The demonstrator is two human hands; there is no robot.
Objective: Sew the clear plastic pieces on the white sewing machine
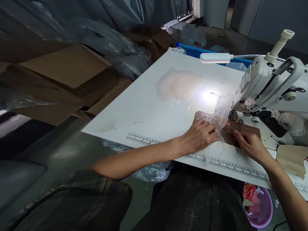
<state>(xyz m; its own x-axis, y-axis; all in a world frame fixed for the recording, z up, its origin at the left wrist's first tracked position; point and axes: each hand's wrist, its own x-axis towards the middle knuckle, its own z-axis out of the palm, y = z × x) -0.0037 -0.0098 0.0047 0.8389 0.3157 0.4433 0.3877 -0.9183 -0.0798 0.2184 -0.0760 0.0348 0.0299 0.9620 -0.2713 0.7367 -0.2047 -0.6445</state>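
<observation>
Thin, see-through fabric [221, 119] runs across the white tabletop to the needle area of a white sewing machine [255, 77]. My left hand [201, 136] is closed on this fabric, left of the needle, with its fingers curled under. On the right, my right hand [252, 146] lies over a brown plate [250, 130] at the machine's base. Its thumb stretches forward and its other fingers are bent, mostly hidden below. A thin dark shape [231, 134] shows by the thumb tip, too small to name. A brown piece [199, 115] shows under the fabric behind my left hand.
Printed rulers [144, 138] run along the near edge of the white table [134, 109]. A lit lamp [216, 58] reaches over it. Open cardboard boxes [67, 67] stand left. Brown paper [291, 158] lies right, above a purple basket [266, 208] holding scraps.
</observation>
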